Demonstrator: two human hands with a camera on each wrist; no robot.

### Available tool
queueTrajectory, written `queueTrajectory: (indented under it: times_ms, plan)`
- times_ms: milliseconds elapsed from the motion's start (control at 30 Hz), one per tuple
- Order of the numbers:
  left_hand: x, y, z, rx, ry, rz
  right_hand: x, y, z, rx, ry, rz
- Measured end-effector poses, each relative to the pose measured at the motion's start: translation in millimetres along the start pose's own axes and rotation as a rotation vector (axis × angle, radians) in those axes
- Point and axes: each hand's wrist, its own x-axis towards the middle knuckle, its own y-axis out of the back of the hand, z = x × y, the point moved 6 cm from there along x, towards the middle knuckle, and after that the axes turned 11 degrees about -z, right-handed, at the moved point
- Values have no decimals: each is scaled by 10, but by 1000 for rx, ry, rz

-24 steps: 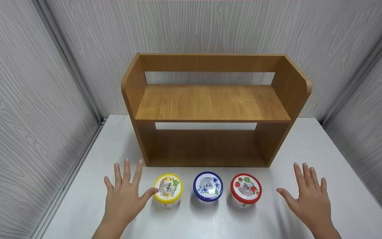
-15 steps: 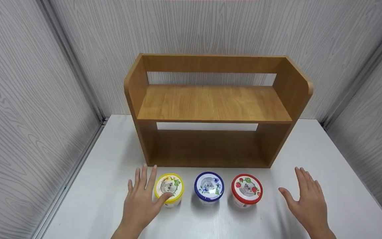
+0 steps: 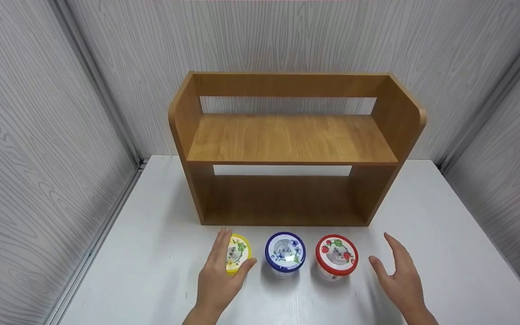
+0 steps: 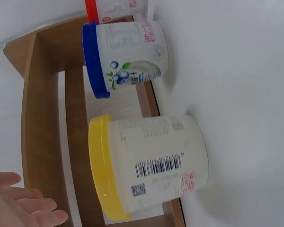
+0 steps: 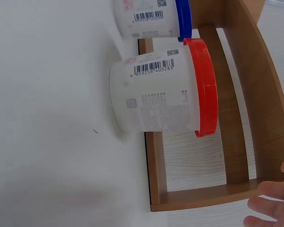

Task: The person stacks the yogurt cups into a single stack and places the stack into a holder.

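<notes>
Three white tubs stand in a row on the white table. The left one, a yellow-lidded tub (image 3: 238, 253), is partly covered in the head view by my left hand (image 3: 220, 275), whose fingers are extended and whose thumb is spread over the lid's front edge. In the left wrist view the fingers (image 4: 33, 205) appear apart from that tub's lid. A blue-lidded tub (image 3: 285, 252) is in the middle. To the right stands a red-lidded tub (image 3: 336, 255) with strawberries on its lid. My right hand (image 3: 400, 280) is beside it, thumb and forefinger spread, with a gap between.
Behind the tubs stands a two-tier wooden shelf (image 3: 291, 140) with its lower board close to them. Grey wood-grain panels (image 3: 30, 180) enclose the white table (image 3: 147, 253) at the left, right and back.
My left hand has moved right, from beside the yellow-lidded tub to overlapping it. My right hand has moved left toward the red-lidded tub. The tubs stay in place.
</notes>
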Motion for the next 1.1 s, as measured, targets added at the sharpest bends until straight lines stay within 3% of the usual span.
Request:
queueTrajectory:
  times_ms: [167, 300, 467, 667, 833, 1100]
  plan:
    - [-2, -121, 47, -130, 11, -8, -13, -166, 18, 107, 2, -63]
    - [-21, -235, 38, -213, 43, -69, -40, -324, 54, 177, -19, -131]
    - [-62, -354, 4, -258, 97, -136, -69, -497, 66, 231, -51, -214]
    - [-76, -494, 112, -292, 71, -159, -85, -642, 93, 300, -71, -273]
    - [-55, -666, 204, -326, 51, -198, -102, -721, 90, 347, -82, -296]
    - [-22, -972, 127, -435, 149, -257, -96, -792, 88, 410, -32, -249]
